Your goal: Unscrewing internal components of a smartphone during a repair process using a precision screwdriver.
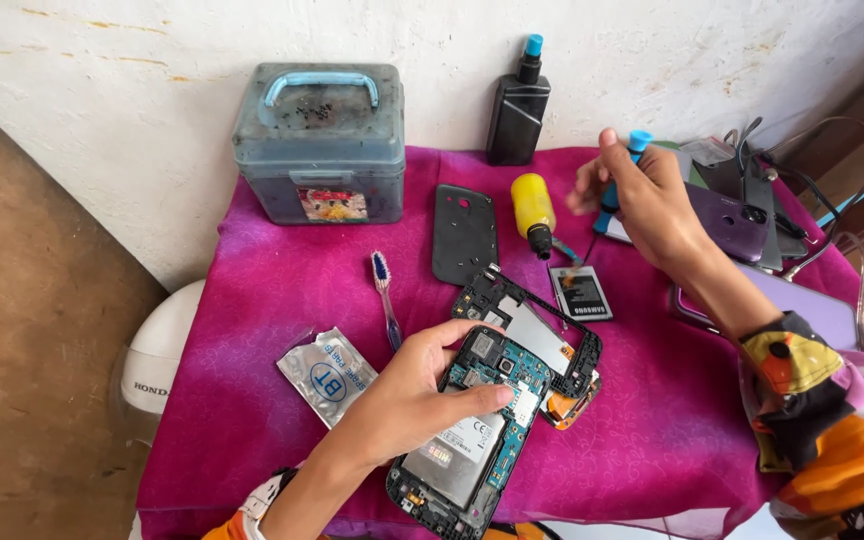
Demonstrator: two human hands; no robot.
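Head view, single entry.

- Left hand (407, 395): fingers pressed flat over the opened phone (467, 440), thumb across the circuit board, apparently to pin it steady on the counter (282, 300). The phone lies near the front edge, back removed, board and label exposed.
- Right hand (647, 200): raised above the rear right of the counter, fingers closed around a blue-handled tool (624, 172), held upright like a pen, tip pointing down toward the battery (582, 292).
- Battery: flat, just behind the phone, apart from it.
- Middle frame (537, 335): black, tilted, resting partly on the phone's upper edge; an orange part (564, 410) shows beneath it.
- Back cover (465, 232): dark, lying flat behind the frame.
- Yellow bottle (534, 212): tipped on its side, nozzle toward the battery.
- Toothbrush (385, 295): left of the phone, within the left hand's reach, likely for cleaning.
- Foil sachet (327, 375): beside the left wrist.
- Grey box (320, 145) with blue handle: rear left, against the wall.
- Black bottle (519, 108): upright, rear centre.
- Other phones (742, 225) and cables: stacked at the right edge.
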